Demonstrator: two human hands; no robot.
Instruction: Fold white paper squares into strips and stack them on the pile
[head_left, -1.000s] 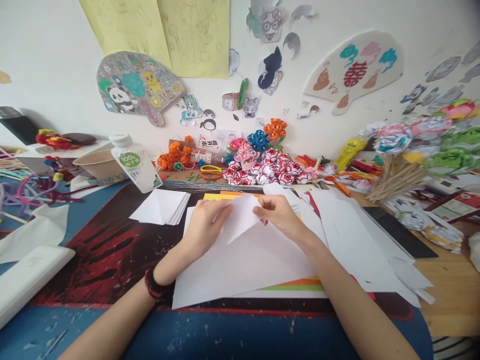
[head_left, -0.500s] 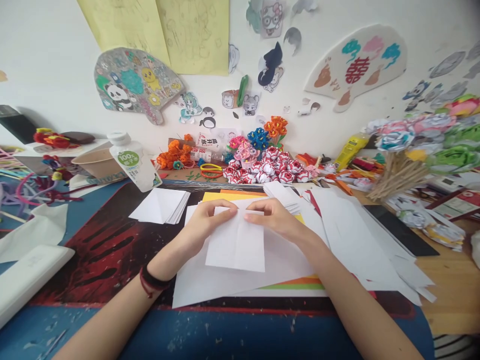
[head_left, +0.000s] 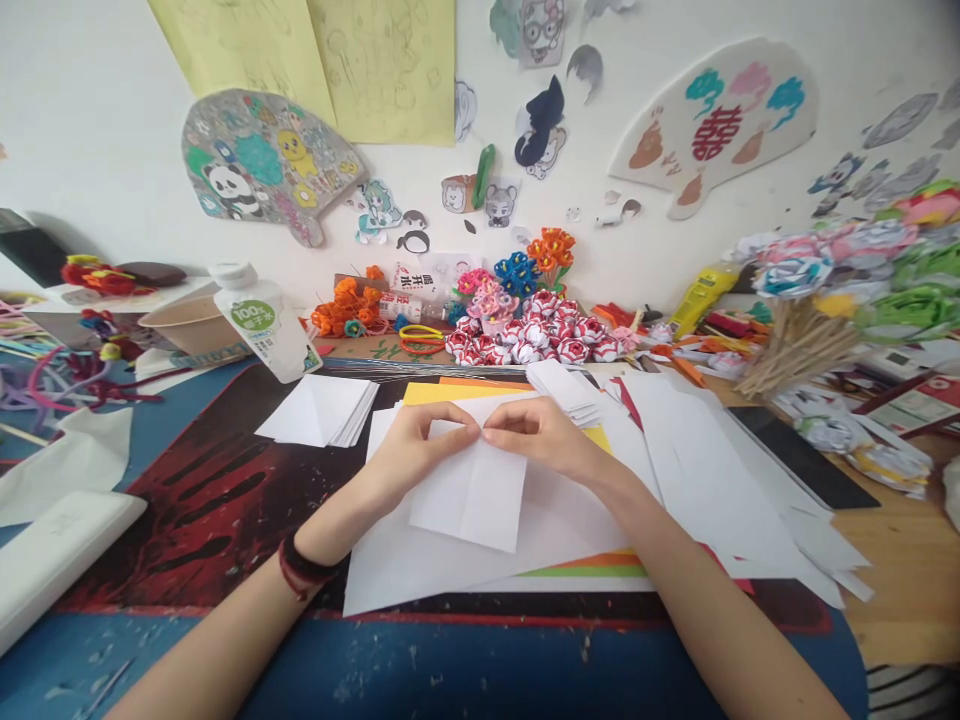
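Note:
A small white paper square [head_left: 472,495] with a centre crease lies on a larger white sheet [head_left: 420,565] over coloured sheets. My left hand [head_left: 416,445] and my right hand [head_left: 544,432] meet at the square's far edge. Both pinch that edge with fingertips almost touching each other. A dark band circles my left wrist.
A stack of white squares [head_left: 319,410] lies to the left, a second stack [head_left: 562,385] behind my right hand. A white bottle [head_left: 262,320], paper bowl [head_left: 191,325], paper flowers [head_left: 532,335], loose white sheets [head_left: 712,470], a dark slab [head_left: 799,455] and a white box [head_left: 52,560] surround the mat.
The folded paper has been opened into a flat creased square and laid down. Both hands have moved together to pinch its far edge at the middle.

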